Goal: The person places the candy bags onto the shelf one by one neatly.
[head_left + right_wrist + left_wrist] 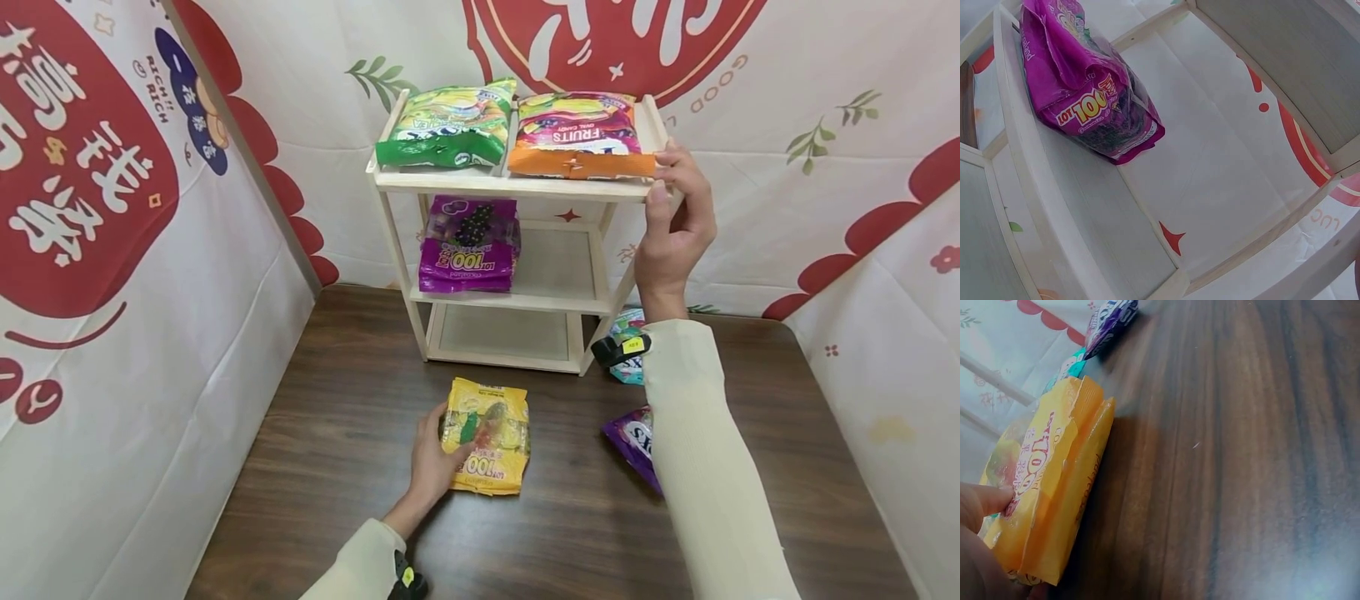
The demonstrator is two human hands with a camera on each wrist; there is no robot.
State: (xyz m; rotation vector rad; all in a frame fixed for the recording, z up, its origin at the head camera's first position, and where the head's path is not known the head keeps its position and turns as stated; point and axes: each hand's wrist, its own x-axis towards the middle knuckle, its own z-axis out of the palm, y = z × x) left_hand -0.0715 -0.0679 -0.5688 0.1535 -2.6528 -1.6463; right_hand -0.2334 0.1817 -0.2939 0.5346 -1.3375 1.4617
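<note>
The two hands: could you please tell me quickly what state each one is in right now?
Left hand: closed, holding the yellow bag.
Right hand: closed, gripping the shelf at a top corner.

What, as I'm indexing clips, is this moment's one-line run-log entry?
left hand: grips yellow LOT 100 bag | right hand: grips wooden rack | middle shelf: purple LOT 100 bag

I see the person's right arm (pixel 716 450) stretched far forward, the right hand (pixel 681 225) raised, its fingers (pixel 688 173) curled in a grip. Lower down, the left arm (pixel 358 560) reaches in, the left hand (pixel 433 460) gripping with thumb (pixel 460 455) uppermost.
</note>
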